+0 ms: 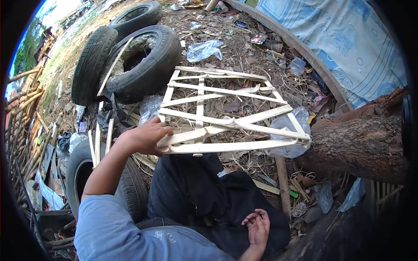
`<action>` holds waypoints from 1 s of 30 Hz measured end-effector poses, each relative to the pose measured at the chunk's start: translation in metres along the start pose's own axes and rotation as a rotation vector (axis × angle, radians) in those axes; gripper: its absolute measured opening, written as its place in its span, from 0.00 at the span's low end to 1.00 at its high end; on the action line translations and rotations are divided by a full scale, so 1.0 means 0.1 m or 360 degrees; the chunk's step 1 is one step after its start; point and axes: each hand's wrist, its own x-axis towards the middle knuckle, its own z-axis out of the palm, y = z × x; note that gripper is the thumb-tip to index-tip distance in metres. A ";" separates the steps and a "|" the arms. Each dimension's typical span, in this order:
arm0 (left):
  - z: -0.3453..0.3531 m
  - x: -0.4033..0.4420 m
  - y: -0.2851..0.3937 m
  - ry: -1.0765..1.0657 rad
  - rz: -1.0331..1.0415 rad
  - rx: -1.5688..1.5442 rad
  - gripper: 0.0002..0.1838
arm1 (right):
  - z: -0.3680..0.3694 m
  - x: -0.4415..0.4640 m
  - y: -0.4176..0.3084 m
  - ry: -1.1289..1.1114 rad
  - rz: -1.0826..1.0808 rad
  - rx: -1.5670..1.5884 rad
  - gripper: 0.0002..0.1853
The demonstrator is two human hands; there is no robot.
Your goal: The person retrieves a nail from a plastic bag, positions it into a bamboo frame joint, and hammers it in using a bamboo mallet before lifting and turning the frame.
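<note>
My left hand [150, 135] is wrapped around the near left corner of a frame of split bamboo strips [241, 146]. The frame is held tilted above the ground, its strips crossing one another in zigzags between the side pieces. Part of the corner is hidden under my fingers. Over my lap, my right hand [257, 227] is raised palm up, with loosely bent fingers and nothing visible in it. It is apart from the frame.
Old tyres [143, 56] lie at the upper left, with another tyre [130, 182] beside my left arm. A thick log [357, 139] lies at right. Plastic bags [204, 51], bamboo scraps and litter cover the ground. A patterned blue cloth [339, 39] hangs at upper right.
</note>
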 end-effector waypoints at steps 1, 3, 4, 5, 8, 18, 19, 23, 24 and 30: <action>0.13 -0.02 0.00 0.0091 0.0017 -0.0013 0.35 | 0.01 0.00 -0.01 0.0023 -0.0012 0.0003 0.15; 0.30 -0.02 0.02 0.0147 -0.0039 0.0086 0.34 | 0.03 0.01 -0.01 0.0046 -0.0010 0.0000 0.16; 0.34 0.00 0.00 0.0098 -0.0068 0.0061 0.36 | 0.03 0.01 -0.01 0.0050 -0.0014 0.0005 0.16; 0.37 0.00 -0.01 0.0049 -0.0092 0.0034 0.37 | 0.03 0.00 -0.01 0.0057 -0.0022 0.0009 0.16; 0.47 -0.02 -0.07 0.0095 -0.0104 0.0002 0.39 | 0.01 0.01 0.00 0.0031 -0.0033 -0.0050 0.14; 0.70 0.09 -0.56 0.0267 -0.1123 -0.1395 0.41 | 0.01 0.00 0.00 -0.0010 -0.0060 0.0012 0.15; 0.70 0.09 -0.55 0.0121 -0.1146 -0.1532 0.38 | 0.00 -0.01 0.01 -0.0015 -0.0061 -0.0006 0.15; 1.01 0.10 -0.85 0.0090 -0.0753 -0.2271 0.19 | -0.02 -0.01 0.02 -0.0039 -0.0053 -0.0003 0.15; 1.11 0.12 -0.77 0.0264 -0.0665 -0.2571 0.14 | -0.02 0.00 0.02 -0.0026 -0.0073 0.0003 0.15; 1.07 0.06 -0.64 0.0383 -0.0599 -0.2826 0.17 | 0.34 0.68 -0.35 0.0375 -0.0573 -0.0692 0.35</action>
